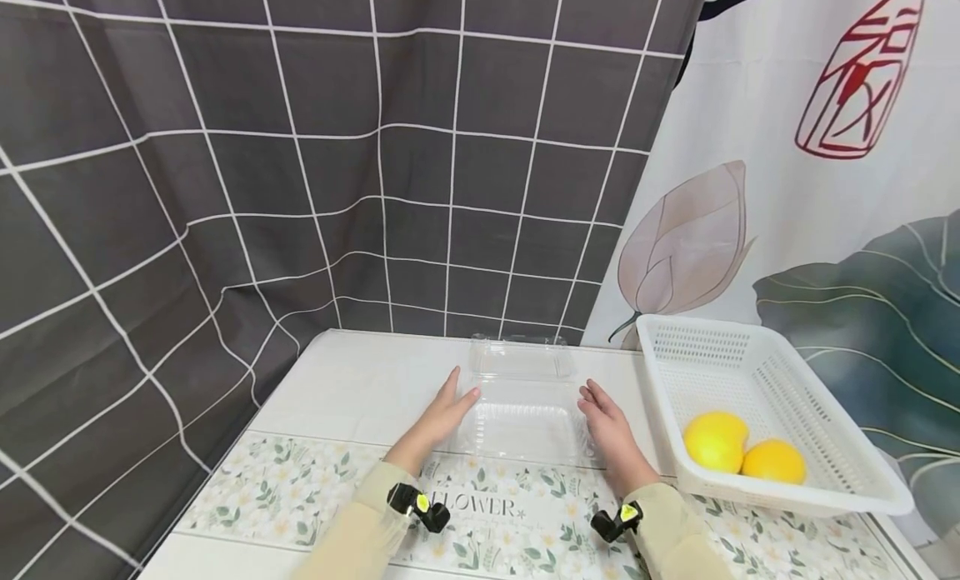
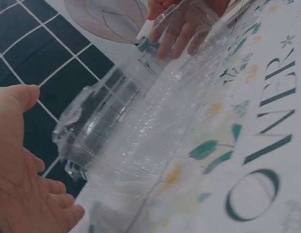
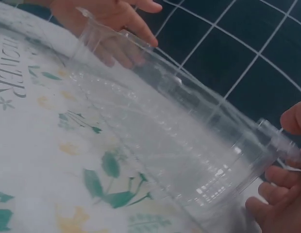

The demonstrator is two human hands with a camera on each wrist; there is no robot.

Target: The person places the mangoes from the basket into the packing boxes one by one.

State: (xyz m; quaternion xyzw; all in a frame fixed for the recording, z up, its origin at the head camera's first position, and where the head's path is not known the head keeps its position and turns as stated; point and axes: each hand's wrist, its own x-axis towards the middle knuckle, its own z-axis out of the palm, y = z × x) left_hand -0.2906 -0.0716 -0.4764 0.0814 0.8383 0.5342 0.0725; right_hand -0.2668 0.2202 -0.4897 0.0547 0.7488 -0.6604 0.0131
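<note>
A clear plastic clamshell box [image 1: 525,430] lies on the table with its lid [image 1: 519,360] folded back toward the curtain. Nothing is visible inside the box. My left hand [image 1: 442,413] is at the box's left side, thumb and fingers extended and spread apart. In the left wrist view, a gap shows between this hand [image 2: 31,170] and the plastic. At the opposite side, my right hand [image 1: 611,430] has its fingers fairly straight. The right wrist view puts its fingertips [image 3: 276,187] right by the box's corner; whether they touch it cannot be told.
A white perforated basket [image 1: 847,434] stands on the right, with two yellow-orange round fruits [image 1: 716,442] in it. A floral strip [image 1: 285,480] crosses the white table [image 1: 360,376]. Behind hangs a dark grid-patterned curtain [image 1: 495,172], with a printed white one [image 1: 787,230] beside it.
</note>
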